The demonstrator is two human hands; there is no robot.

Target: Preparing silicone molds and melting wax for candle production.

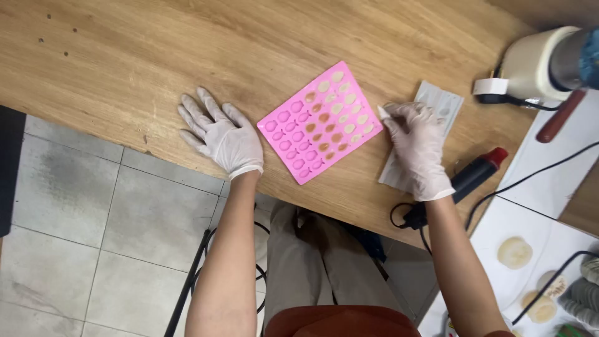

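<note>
Pink silicone mould lies flat on the wooden table, turned at an angle, between the two gloved hands. Its small shaped cavities run in rows: those toward the far right corner hold pale and tan fillings, while the ones nearest the table edge look bare pink.

The left hand, in a white glove, rests palm down on the tabletop just left of the mould, fingers spread wide and flat, gripping nothing. It does not touch the mould.

The right hand, also in a white glove, sits at the mould's right edge with the fingers curled. It pinches a small white piece between thumb and forefinger, the tip of which reaches the mould's rim. What that piece is cannot be made out. Under this hand lies a clear plastic tray with moulded hollows, partly covered by the palm.

Near the right wrist a black tool with a red tip rests on the table, with a black cable trailing off beside it. At the far right corner stands a cream-coloured roll on a holder. Below the table edge are grey floor tiles and the person's beige trousers.
</note>
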